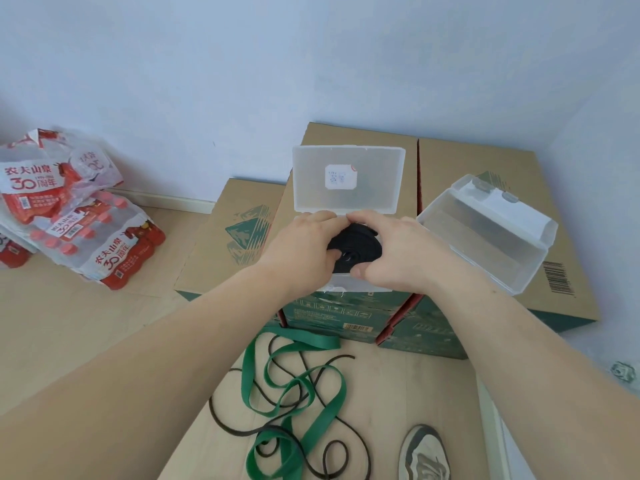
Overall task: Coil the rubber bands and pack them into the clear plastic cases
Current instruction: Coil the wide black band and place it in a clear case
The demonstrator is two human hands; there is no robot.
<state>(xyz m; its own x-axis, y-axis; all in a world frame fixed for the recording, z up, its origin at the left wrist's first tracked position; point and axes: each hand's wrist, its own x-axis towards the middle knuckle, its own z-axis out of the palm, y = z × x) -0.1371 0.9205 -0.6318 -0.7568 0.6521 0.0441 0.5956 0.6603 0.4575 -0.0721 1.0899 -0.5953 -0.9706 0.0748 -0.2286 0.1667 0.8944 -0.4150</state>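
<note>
A coiled black rubber band [356, 247] sits in an open clear plastic case [348, 178] on top of a cardboard box; the case's lid stands upright behind it. My left hand [301, 247] and my right hand [391, 251] both grip the coil, with fingers curled over its far edge and thumbs at its near side. A second clear case [491, 233] lies open and tilted on the box to the right. On the floor in front, a loose green flat band [298, 393] lies tangled with a thin black band [346, 438].
Several cardboard boxes [214, 244] stand side by side against the wall. Shrink-wrapped packs of red-capped water bottles [86, 230] are piled on the floor at the left. A shoe [424, 455] shows at the bottom right, by the loose bands.
</note>
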